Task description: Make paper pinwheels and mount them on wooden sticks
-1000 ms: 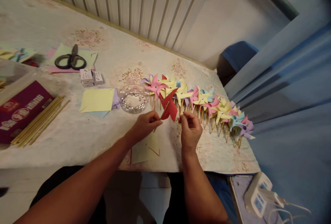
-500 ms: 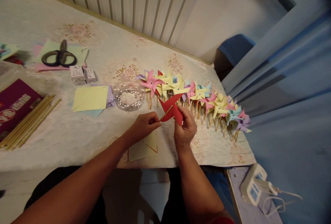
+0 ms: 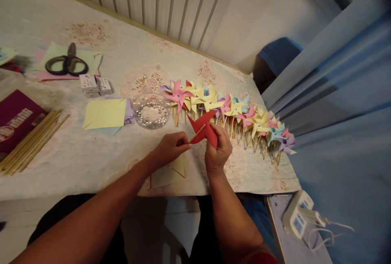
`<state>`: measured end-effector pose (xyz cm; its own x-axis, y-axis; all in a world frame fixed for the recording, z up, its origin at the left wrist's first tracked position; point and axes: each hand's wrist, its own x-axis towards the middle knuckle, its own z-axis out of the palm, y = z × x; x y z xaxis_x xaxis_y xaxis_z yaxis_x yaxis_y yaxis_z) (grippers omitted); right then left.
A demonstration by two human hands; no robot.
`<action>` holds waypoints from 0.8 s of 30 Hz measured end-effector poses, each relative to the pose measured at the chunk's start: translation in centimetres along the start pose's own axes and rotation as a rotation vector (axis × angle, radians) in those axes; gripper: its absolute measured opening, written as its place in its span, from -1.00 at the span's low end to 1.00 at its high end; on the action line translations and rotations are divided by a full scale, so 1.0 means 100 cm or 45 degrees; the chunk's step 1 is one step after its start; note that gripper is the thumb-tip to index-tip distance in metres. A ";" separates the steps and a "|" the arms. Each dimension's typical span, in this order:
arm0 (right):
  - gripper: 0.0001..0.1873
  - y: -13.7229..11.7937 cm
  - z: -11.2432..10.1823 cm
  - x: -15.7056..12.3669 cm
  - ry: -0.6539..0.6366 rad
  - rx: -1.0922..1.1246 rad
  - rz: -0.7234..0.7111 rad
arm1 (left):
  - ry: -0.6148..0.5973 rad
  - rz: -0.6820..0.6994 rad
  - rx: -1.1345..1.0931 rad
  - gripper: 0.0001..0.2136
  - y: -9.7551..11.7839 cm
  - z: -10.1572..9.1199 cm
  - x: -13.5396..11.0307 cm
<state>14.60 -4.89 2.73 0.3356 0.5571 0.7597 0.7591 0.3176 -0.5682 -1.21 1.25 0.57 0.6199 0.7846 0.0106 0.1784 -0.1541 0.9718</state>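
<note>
Above the surface's (image 3: 122,152) near edge, hands apart, the left hand (image 3: 172,147) pinches the stick (image 3: 197,134) of a red paper pinwheel (image 3: 200,122); the right hand (image 3: 220,148) grasps its lower blade (image 3: 211,136). The pinwheel looks light and easily creased; the stiffer stick makes the safer hold.

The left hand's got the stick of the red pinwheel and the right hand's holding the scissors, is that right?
Not the right hand: the head view shows it holding the red pinwheel, while the scissors lie on stacked paper. The left hand does have the stick.
</note>
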 end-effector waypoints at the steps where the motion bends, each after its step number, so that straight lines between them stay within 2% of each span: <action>1: -0.69 0.000 0.000 0.000 0.005 -0.012 0.006 | 0.000 -0.001 -0.004 -0.78 0.000 0.000 0.000; 11: -0.81 -0.004 0.003 -0.002 0.077 0.033 0.050 | -0.005 -0.004 0.006 -0.78 0.001 0.001 -0.001; 24: -0.86 -0.007 0.003 0.000 0.104 0.061 0.027 | -0.024 -0.010 0.013 -0.80 0.002 0.001 -0.002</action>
<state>13.90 -4.84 2.99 0.3970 0.5000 0.7697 0.7244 0.3442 -0.5973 -1.18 0.99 0.74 0.6326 0.7745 -0.0015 0.1913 -0.1543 0.9693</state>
